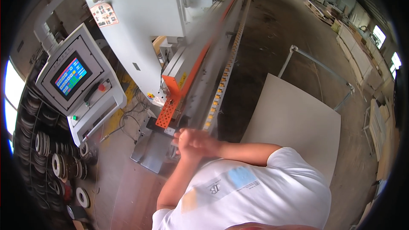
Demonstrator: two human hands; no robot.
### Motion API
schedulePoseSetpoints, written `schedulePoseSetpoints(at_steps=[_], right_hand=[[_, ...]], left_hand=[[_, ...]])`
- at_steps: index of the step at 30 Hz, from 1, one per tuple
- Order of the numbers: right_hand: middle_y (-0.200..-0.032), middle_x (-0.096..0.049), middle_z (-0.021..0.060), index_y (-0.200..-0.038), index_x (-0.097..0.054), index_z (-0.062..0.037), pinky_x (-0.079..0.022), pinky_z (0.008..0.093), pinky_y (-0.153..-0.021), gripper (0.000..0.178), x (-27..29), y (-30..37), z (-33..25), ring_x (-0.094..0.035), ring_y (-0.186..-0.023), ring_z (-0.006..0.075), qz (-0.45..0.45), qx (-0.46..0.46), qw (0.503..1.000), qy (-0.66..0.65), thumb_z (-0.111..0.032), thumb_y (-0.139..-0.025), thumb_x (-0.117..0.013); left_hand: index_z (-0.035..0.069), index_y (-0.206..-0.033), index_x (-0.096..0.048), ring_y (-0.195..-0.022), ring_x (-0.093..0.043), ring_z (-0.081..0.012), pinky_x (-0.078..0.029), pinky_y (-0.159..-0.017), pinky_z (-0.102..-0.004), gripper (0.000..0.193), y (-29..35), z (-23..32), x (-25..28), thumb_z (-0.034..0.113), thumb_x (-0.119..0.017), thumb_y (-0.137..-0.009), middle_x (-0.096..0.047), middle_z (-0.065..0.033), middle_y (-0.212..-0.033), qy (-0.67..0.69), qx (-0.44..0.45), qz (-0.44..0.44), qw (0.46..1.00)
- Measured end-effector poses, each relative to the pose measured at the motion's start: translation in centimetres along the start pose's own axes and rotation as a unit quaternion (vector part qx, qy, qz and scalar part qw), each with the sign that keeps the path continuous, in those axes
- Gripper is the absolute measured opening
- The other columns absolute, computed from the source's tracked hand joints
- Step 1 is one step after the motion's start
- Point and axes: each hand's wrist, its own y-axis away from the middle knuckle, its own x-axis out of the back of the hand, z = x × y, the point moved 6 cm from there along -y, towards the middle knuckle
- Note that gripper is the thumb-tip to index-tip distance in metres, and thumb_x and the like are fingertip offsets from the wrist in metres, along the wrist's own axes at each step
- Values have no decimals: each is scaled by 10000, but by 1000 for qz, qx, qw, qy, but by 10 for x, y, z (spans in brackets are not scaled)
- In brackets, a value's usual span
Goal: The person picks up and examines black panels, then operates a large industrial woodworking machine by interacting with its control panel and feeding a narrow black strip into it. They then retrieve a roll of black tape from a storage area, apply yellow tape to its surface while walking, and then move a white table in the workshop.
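Observation:
My hands meet in front of my chest, beside the near end of a long edge-banding-type machine [194, 83]. The left hand [188, 143] is closed, its fingers curled; whatever lies within them is hidden. Pressed up against it is my right hand [209, 145], smeared by motion, with its fingers mostly out of sight. Just beyond the hands stands an orange perforated bracket [167, 113]. A grey metal plate [147, 153] sits to their left, and the machine's toothed track with yellow pads [217, 96] runs away from them.
At the left a control panel [71, 76] with a lit screen and red button stands on an arm. Rolls of banding [64, 164] fill a rack behind it. To the right lie a large pale board [298, 121] and a metal frame [321, 70]. Cables [128, 123] trail across the floor.

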Motion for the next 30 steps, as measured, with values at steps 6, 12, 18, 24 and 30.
schedulePoseSetpoints(at_steps=[6,12,18,24,30], right_hand=[[-1161,-660,-17,-1142,-597,-176,-528,368,-971,195,17,-3,6,-635,-1137,129,36,-123,991,-37,-288,-1003,-675],[-963,-636,108,-1078,-580,-45,-573,369,-732,382,1,-9,-4,-661,-807,196,41,-106,990,88,-422,-1024,-550],[-892,-608,55,-1026,-514,-135,-561,386,-709,353,22,-13,-1,-643,-775,207,36,-3,983,183,-485,-1028,-563],[-951,-594,56,-1040,-484,-114,-567,363,-701,312,2,-5,-7,-636,-791,200,7,13,979,202,-405,-1018,-595],[-1079,-609,29,-1155,-583,-132,-507,335,-910,280,25,-21,15,-596,-1007,143,17,-79,976,203,-372,-1013,-562]], left_hand=[[134,-1374,-549,-1056,-625,-265,-495,-963,-377,409,-3,-4,-7,387,-455,-1066,-632,-152,-1270,-84,-57,19,995],[87,-1423,-385,-1219,-575,-299,-560,-869,-381,507,-8,0,-9,326,-539,-1003,-345,-123,-1572,-330,-139,55,932],[14,-1483,-378,-1426,-390,-362,-495,-1054,-471,642,-5,0,-35,273,-622,-949,-128,-180,-1667,-618,-156,-49,769],[-12,-1492,-366,-1534,-205,-452,-208,-1230,-568,718,1,5,-44,332,-645,-926,-76,-252,-1687,-731,-175,-139,645],[-18,-1467,-429,-1475,-356,-443,-273,-1202,-534,605,6,27,-16,381,-471,-1014,-343,-275,-1600,-742,-259,-38,617]])
